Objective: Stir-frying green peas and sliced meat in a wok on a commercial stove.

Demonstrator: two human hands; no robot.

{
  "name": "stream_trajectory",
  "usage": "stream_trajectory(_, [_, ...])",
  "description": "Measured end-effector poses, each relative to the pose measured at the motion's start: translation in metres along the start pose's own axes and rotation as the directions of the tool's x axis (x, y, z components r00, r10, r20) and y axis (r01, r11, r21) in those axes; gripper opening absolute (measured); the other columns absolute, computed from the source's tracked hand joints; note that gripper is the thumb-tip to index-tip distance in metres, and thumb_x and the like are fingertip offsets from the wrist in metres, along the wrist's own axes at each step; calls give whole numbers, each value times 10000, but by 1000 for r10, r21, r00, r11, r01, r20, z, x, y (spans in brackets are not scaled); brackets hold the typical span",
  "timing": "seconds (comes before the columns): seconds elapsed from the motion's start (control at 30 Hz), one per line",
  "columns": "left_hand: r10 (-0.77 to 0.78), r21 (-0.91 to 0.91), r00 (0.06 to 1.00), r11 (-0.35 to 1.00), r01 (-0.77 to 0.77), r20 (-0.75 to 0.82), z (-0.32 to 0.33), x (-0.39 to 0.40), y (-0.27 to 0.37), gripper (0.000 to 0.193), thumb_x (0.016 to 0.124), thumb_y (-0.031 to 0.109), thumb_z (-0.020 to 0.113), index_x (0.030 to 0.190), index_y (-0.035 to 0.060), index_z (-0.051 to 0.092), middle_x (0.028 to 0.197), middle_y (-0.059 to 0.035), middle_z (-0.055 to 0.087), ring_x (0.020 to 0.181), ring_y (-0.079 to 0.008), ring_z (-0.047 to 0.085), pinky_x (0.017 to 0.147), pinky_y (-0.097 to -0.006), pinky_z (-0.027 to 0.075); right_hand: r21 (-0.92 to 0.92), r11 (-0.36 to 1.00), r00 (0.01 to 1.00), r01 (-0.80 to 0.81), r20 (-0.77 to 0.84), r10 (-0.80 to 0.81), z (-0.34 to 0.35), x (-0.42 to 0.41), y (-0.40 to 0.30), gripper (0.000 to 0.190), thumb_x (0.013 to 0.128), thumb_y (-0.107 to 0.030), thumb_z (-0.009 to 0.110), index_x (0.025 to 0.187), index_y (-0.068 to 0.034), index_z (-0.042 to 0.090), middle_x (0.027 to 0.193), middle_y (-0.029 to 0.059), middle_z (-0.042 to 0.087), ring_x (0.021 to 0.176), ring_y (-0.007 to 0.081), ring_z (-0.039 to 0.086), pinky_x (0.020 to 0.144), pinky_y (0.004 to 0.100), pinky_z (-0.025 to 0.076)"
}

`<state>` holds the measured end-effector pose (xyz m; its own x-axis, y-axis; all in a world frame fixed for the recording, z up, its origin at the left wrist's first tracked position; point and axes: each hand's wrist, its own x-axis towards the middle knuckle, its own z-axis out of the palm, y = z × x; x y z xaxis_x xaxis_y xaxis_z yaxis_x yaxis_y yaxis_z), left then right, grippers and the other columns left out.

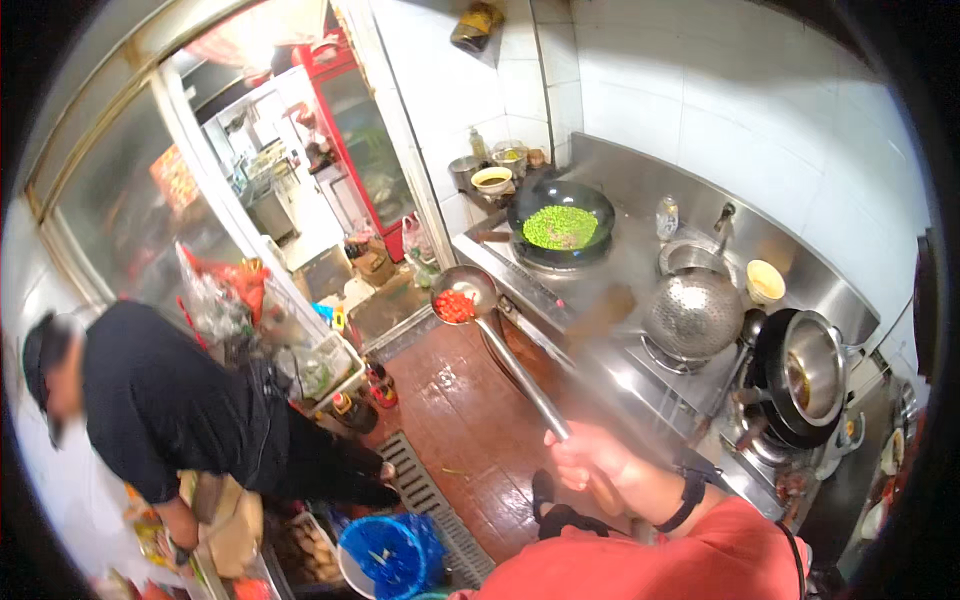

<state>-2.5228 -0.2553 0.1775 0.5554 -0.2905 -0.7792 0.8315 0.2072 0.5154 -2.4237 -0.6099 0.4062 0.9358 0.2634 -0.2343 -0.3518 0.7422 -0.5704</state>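
My right hand (592, 465) is closed around the handle of a long steel ladle (521, 375). Chopped red peppers (454, 306) lie in the ladle's bowl, which hangs over the floor beside the stove's front edge. Beyond it, on a burner, sits a black wok (579, 196) with chopped green vegetables (559, 227) and bits of something paler, perhaps minced meat. A perforated steel strainer (694, 313) rests on the stove to the right of the wok. My left hand is out of view.
On the left a co-worker in dark clothes (180, 397) bends over a cutting board (234, 525). A blue-lined bucket (382, 555) stands near a floor drain grate (435, 495). Stacked pans (780, 375) crowd the steel stove (622, 382) on the right. Seasoning bowls (493, 180) sit behind the wok.
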Motion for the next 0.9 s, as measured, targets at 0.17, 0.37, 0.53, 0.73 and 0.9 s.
stream_trajectory(0.17, [14,59,998,998,-11,-58,22,57,91,216,877,200,486,987,22,541,925,-74,595,777,-143,575,682,-265,481,-80,991,973,103,-198,-117,-31,72,-66,187,766,-44,504,938,-1,444,616,71,456,422,169,463,377,314,390])
stream_trajectory(0.37, [19,214,993,976,-43,112,53,164,212,203,879,182,483,989,20,536,927,-79,597,785,-151,580,686,-276,483,-676,735,752,55,-456,-476,-72,175,-125,248,749,-67,500,969,14,420,658,92,522,422,180,522,392,319,437])
stream_trajectory(0.53, [-157,420,979,903,88,132,123,229,318,215,867,179,513,992,5,530,932,-88,601,800,-165,582,729,-306,476,-871,179,531,-457,-429,-731,-160,223,-172,249,727,-83,520,933,48,469,767,224,568,745,317,590,675,415,456])
stream_trajectory(0.73, [-344,811,896,585,-29,281,173,338,433,246,865,229,523,974,12,559,906,-57,596,804,-161,563,744,-276,453,-768,401,271,-500,-578,-770,-153,279,-243,237,698,-86,536,869,69,482,746,242,575,741,349,592,659,417,467])
stream_trajectory(0.9, [-491,827,815,562,27,307,202,416,539,238,867,225,515,973,12,530,901,-68,585,748,-184,578,643,-302,479,-596,709,249,-376,-802,-542,-163,359,-216,224,698,4,500,897,105,472,609,181,568,485,234,585,460,359,467])
